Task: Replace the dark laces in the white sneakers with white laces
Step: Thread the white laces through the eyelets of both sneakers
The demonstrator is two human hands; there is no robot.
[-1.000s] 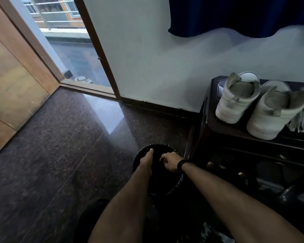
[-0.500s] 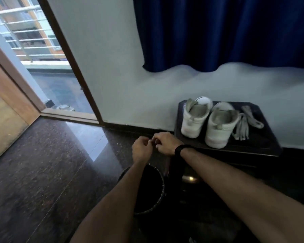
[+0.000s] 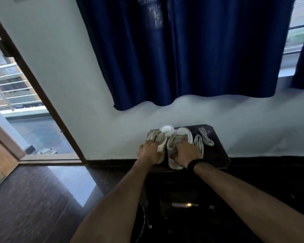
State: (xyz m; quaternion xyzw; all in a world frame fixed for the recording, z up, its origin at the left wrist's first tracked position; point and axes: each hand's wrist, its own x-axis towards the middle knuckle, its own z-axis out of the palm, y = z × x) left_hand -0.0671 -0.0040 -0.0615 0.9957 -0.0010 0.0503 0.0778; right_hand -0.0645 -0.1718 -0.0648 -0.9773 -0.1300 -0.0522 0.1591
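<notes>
— Sneakers (image 3: 170, 137), white, sit side by side on the dark worktop (image 3: 219, 155) against the wall, heels toward the person. How will they handle?

— Light, I'd judge, with soft collars and firmer soles; best taken at the heel or by the sides.

— And the hands?

— The left hand (image 3: 150, 152) lies over the left shoe's heel, the right hand (image 3: 187, 153) over the right one's. Whether the fingers (image 3: 182, 143) are clamped or merely resting, I cannot tell.

— The white laces (image 3: 203, 140)?

— Limp and loose, lying just right of the shoes.

— Anything hidden?

— The eyelets and tongues are blurred, so I can't say whether any dark lace remains threaded.
</notes>
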